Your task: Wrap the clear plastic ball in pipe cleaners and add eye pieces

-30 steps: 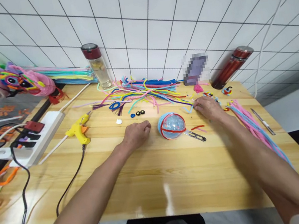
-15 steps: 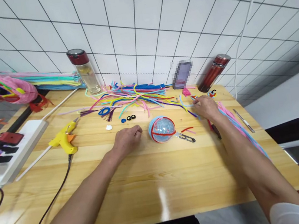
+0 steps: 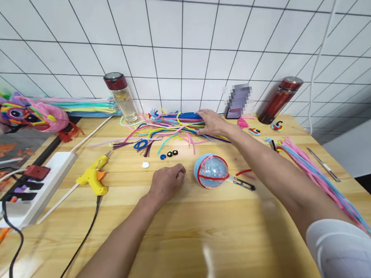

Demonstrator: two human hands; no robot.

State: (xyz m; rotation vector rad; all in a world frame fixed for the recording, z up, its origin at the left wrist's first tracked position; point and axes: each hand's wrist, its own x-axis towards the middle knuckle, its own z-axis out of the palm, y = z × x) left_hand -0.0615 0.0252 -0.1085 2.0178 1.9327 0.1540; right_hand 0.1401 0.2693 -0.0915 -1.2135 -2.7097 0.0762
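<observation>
**Left arm.** The forearm runs from the lower left edge up towards the middle of the table (image 3: 199, 230). The left hand (image 3: 167, 182) rests on the wood, knuckles up, with the fingers curled under into a loose fist. Nothing shows in its grip. It lies just beside the ball (image 3: 211, 171), to the ball's left, with a narrow gap between them.

**Right arm.** The arm is stretched well forward, passing over the table to the right of the ball. The right hand (image 3: 213, 123) lies palm down on the right end of the pile of pipe cleaners (image 3: 169, 125), with the fingers pointing left along the stems. The fingertips touch the pile. Whether they pinch a stem cannot be told.

**Work items.**
- The ball is clear blue with red and blue stems wound around it. It sits on the table between the two arms.
- The pile of pipe cleaners is multicoloured and lies near the back wall, beyond the ball.

**Surroundings.**
- Small scissors (image 3: 242, 182) lie just right of the ball.
- Two black rings (image 3: 172, 153) lie between the pile and the left hand.
- A yellow glue gun (image 3: 91, 177) lies to the left, near a white power strip (image 3: 35, 184).
- A clear bottle (image 3: 122, 97) stands at the back.
- A red flask (image 3: 279, 99) leans at the back right.
</observation>
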